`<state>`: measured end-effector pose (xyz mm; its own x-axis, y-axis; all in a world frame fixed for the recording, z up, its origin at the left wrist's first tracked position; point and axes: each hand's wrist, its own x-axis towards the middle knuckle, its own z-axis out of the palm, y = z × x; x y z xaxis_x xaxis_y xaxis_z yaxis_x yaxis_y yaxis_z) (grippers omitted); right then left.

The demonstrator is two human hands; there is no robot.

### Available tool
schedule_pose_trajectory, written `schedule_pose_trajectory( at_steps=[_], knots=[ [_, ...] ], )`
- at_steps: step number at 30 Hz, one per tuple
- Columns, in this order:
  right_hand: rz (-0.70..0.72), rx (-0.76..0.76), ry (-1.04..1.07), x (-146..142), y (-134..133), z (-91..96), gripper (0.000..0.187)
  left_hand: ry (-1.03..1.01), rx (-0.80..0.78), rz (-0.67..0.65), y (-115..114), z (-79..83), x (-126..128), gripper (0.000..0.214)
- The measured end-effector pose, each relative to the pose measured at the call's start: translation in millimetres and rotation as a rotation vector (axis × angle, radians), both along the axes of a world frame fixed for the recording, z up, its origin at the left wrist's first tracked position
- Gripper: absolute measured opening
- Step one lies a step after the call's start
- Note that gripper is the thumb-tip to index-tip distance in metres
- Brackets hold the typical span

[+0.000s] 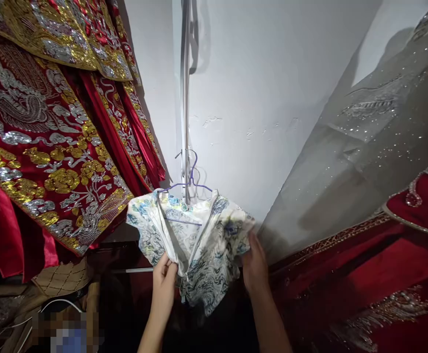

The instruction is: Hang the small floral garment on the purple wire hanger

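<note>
A white garment with blue and green floral print (pixel 199 245) hangs on a purple wire hanger (pixel 191 179). The hanger's hook sits against a metal pole (pixel 185 98) in the wall corner. My left hand (pixel 164 284) pinches the garment's front opening near its lower left. My right hand (pixel 254 267) grips the cloth at the garment's right side, under the sleeve. Both forearms reach up from the bottom of the view.
Red robes with gold and silver embroidery (pixel 44 147) hang at the left. A grey sequinned fabric (pixel 364 147) and more red embroidered cloth (pixel 383 284) fill the right. A white wall (pixel 265 73) stands behind. Beige quilted items and a white cable (pixel 59 304) lie at the lower left.
</note>
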<state>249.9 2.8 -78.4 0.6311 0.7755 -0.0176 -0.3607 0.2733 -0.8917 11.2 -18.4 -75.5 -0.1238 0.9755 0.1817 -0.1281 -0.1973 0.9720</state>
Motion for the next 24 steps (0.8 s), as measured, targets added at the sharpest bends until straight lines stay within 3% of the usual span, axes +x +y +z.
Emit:
schedule_pose_trajectory(
  at_steps=[3,5,7,10,12,16,20,24],
  knots=[
    [-0.291,-0.068,0.148,-3,-8,-37.8,0.036,-0.028,-0.049,-0.025,-5,-3.5,-3,0.018],
    [-0.325,-0.074,0.102,-7,-15,-43.0,0.033,-0.033,-0.079,-0.054,-7,-2.0,-6,0.017],
    [-0.091,-0.072,-0.076,-18,-23,-34.9,0.036,-0.035,-0.091,-0.089,-9,1.3,-6,0.017],
    [0.533,-0.141,-0.338,-53,-32,-18.4,0.042,-0.038,-0.079,-0.137,-14,8.8,-2,0.017],
    [0.789,-0.210,-0.385,-81,-36,-14.4,0.046,-0.038,-0.069,-0.153,-18,14.5,1,0.016],
    [0.850,-0.226,-0.395,-114,-36,-16.5,0.059,-0.007,-0.069,-0.130,-24,22.3,3,0.017],
    [0.928,-0.198,-0.355,-108,-32,-13.7,0.059,0.045,-0.072,-0.040,-24,19.4,-1,0.026],
    [0.859,-0.194,-0.339,-96,-33,-15.0,0.051,0.058,-0.055,-0.013,-23,0.7,-2,0.020]
  ],
)
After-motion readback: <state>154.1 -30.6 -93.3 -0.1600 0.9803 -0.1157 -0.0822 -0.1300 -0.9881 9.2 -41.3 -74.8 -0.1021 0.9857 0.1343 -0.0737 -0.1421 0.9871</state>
